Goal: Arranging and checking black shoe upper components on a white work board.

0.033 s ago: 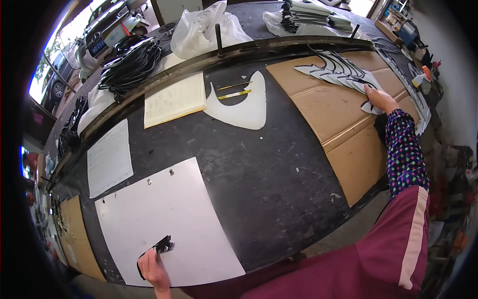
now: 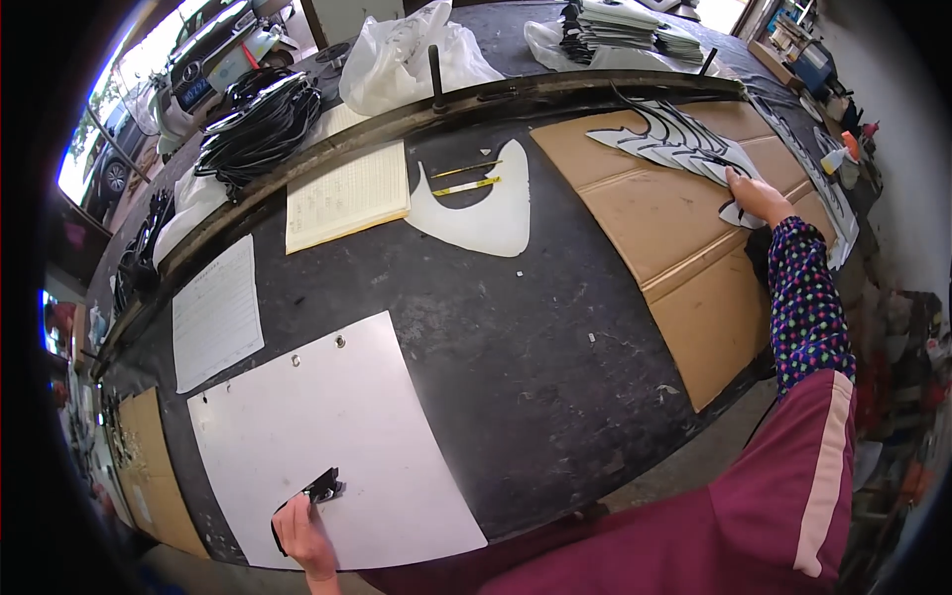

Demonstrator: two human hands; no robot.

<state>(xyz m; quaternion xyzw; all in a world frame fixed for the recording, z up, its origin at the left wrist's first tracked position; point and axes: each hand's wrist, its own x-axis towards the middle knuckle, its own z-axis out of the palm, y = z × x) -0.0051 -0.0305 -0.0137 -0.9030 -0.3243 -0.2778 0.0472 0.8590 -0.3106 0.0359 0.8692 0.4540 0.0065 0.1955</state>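
Observation:
My left hand is closed on a small black piece with a jagged, dark upper end. It is held over the lower part of a white board with metal eyelets along its far edge. My fingers hide part of the piece, and its exact kind is unclear. At the right, my right hand pinches the near end of a fanned stack of white, black-edged curved cut pieces. The stack lies on a brown cardboard sheet.
Beyond the board lie a written sheet, a notepad and a white curved template with a yellow pen-like stick. A dark raised rail crosses the table's far side. Black bundles and a plastic bag sit behind it.

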